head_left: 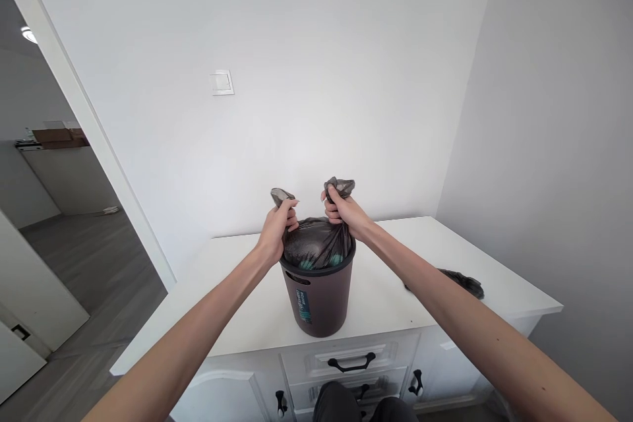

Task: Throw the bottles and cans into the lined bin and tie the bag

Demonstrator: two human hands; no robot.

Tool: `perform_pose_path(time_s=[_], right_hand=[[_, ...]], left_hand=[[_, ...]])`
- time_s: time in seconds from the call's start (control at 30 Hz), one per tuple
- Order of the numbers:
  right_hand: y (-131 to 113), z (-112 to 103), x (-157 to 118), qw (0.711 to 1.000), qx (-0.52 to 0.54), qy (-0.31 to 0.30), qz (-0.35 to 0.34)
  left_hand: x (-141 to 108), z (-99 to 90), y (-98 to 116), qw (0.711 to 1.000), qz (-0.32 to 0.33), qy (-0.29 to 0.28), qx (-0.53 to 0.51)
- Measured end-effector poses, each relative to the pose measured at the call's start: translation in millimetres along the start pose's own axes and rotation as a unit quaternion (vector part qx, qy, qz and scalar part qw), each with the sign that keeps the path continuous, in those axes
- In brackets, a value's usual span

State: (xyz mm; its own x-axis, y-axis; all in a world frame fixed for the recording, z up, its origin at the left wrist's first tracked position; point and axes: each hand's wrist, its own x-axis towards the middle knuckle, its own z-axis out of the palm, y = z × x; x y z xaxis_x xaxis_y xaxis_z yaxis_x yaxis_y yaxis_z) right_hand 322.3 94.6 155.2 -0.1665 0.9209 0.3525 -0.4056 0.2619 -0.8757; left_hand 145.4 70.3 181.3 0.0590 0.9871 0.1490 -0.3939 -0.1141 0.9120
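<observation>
A brown trash can (324, 306) with a dark rim and a teal label stands upright on the white cabinet top. Inside it sits a black translucent garbage bag (314, 237), with something teal showing through the plastic. My left hand (281, 224) is closed around one gathered end of the bag, above the can's left rim. On the right, my right hand (343, 208) grips the other gathered end, whose loose tip sticks out above the thumb. Both ends are pulled up over the opening, and the bag's body lies within the can.
Behind my right forearm, a crumpled black plastic bag (462, 283) lies on the white cabinet top (395, 303). Drawers with black handles (352, 362) are below. A light switch (222, 82) is on the wall. A doorway opens at the left.
</observation>
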Motion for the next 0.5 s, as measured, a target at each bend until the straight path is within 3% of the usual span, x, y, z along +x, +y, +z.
perform_pose_path(time_s=[0.07, 0.27, 0.37, 0.5], right_hand=[[2.7, 7.3, 8.6, 1.0, -0.017, 0.016, 0.01], [5.6, -0.3, 38.9, 0.979, 0.067, 0.183, 0.064], [3.4, -9.4, 50.3, 0.972, 0.09, 0.206, 0.068], [-4.1, -8.9, 60.3, 0.972, 0.111, 0.197, 0.068]], left_hand=[[7.0, 4.2, -3.7, 1.0, -0.008, 0.0, 0.008], [37.0, -12.5, -5.1, 0.995, -0.034, 0.088, -0.028], [51.4, -20.1, -0.3, 0.99, -0.053, 0.116, -0.062], [63.0, -10.9, 6.1, 0.988, -0.061, 0.101, -0.095]])
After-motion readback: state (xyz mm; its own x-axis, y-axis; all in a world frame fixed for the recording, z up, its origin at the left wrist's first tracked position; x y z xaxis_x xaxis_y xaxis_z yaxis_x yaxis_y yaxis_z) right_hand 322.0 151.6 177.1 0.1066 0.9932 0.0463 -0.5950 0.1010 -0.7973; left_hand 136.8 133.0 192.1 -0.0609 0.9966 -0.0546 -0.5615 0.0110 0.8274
